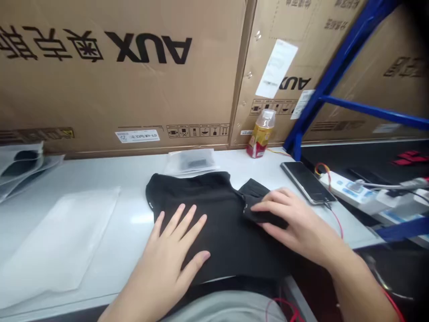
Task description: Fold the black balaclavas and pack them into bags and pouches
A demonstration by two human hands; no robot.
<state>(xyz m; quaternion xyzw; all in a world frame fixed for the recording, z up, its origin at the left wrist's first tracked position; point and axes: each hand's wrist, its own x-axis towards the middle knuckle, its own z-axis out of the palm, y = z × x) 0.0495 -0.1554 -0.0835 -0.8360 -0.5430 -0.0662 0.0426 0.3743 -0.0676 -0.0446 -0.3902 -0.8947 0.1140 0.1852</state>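
A black garment (217, 232) lies spread on the white table, its lower edge hanging at the table's front edge. Small white marks show on its edges at the left and near the right fold. My left hand (174, 255) rests flat on the cloth with its fingers spread. At the right, a folded part of the garment is between the fingers and thumb of my right hand (288, 219). The exact grip is partly hidden under those fingers.
A clear plastic bag (63, 241) lies at the left, more bags (20, 167) behind it. Another packet (191, 161) sits beyond the garment. A drink bottle (261, 134), phone (306, 181) with cable and power strip (348, 188) stand right. Cardboard boxes (117, 89) and a blue frame (335, 67) close the back.
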